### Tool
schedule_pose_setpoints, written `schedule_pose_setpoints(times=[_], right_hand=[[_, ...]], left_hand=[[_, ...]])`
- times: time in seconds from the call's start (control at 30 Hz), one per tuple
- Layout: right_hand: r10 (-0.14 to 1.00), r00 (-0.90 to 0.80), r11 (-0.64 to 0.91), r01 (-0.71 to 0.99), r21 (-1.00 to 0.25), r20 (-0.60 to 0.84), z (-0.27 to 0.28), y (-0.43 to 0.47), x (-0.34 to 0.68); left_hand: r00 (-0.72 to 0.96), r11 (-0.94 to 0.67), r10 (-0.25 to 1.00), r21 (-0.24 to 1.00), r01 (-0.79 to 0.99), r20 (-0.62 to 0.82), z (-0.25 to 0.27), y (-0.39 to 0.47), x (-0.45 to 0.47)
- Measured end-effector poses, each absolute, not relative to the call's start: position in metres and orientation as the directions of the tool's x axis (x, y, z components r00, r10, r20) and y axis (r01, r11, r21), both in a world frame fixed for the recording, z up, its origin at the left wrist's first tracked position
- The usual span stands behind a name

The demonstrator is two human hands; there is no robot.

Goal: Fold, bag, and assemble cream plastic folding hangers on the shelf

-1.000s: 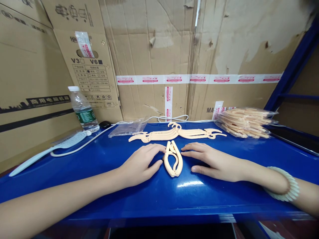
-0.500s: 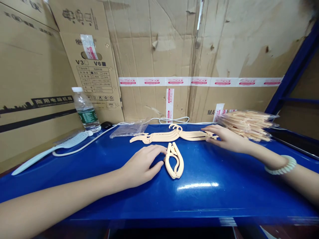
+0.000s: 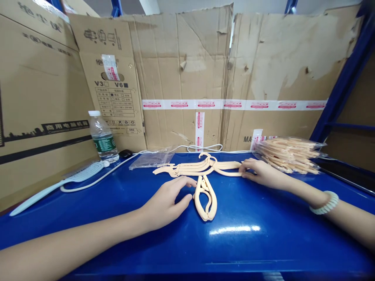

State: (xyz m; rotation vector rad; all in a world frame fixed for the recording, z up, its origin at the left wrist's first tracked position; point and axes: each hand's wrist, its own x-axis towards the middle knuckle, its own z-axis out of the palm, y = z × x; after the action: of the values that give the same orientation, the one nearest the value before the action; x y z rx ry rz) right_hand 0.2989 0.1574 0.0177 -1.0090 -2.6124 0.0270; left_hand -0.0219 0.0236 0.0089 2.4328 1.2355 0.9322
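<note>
A cream folding hanger, folded into a narrow loop, lies on the blue table in front of me. Beside its left edge is my left hand, thumb and fingers apart; whether the fingertips touch it I cannot tell. Behind it, several unfolded cream hangers lie in an overlapping stack with their hooks toward the back. My right hand has its thumb and fingers closed on the right arm end of the front hanger in that stack, and covers that end.
Plastic-wrapped cream hangers are piled at the back right, near a dark flat object. To the left are a water bottle, a light blue hairbrush, a mouse, a white cable and a clear bag. Cardboard walls the back.
My right hand has closed on the front hanger's right end, and that hanger's arm now sits apart from the others. The view has tilted up slightly. My left hand stays beside the folded hanger.
</note>
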Motion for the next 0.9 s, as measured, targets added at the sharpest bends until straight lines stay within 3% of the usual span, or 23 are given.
schedule_pose_setpoints(times=[0.23, 0.4, 0.53, 0.63, 0.73, 0.9], right_hand=[[0.696, -0.615, 0.710, 0.666, -0.229, 0.370, 0.041, 0.144, 0.308], [0.735, -0.541, 0.677, 0.606, -0.418, 0.408, 0.054, 0.137, 0.316], [0.766, -0.494, 0.641, 0.540, -0.546, 0.411, 0.060, 0.132, 0.318], [0.758, -0.510, 0.645, 0.493, -0.584, 0.406, 0.059, 0.130, 0.316], [0.724, -0.563, 0.680, 0.484, -0.551, 0.399, 0.053, 0.127, 0.308], [0.716, -0.633, 0.673, 0.512, -0.535, 0.295, 0.041, 0.116, 0.289]], left_hand=[[0.293, -0.427, 0.901, 0.771, 0.473, 0.320, 0.013, 0.025, -0.018], [0.197, -0.219, 0.968, 0.912, 0.348, 0.158, 0.010, 0.033, -0.020], [0.027, -0.032, 0.999, 0.997, 0.072, 0.031, 0.008, 0.039, -0.021], [-0.077, -0.035, 0.997, 0.996, -0.086, 0.029, 0.008, 0.041, -0.021], [-0.057, -0.091, 0.994, 0.995, -0.030, 0.089, 0.008, 0.041, -0.021], [0.100, -0.233, 0.972, 0.921, 0.312, 0.212, 0.005, 0.040, -0.023]])
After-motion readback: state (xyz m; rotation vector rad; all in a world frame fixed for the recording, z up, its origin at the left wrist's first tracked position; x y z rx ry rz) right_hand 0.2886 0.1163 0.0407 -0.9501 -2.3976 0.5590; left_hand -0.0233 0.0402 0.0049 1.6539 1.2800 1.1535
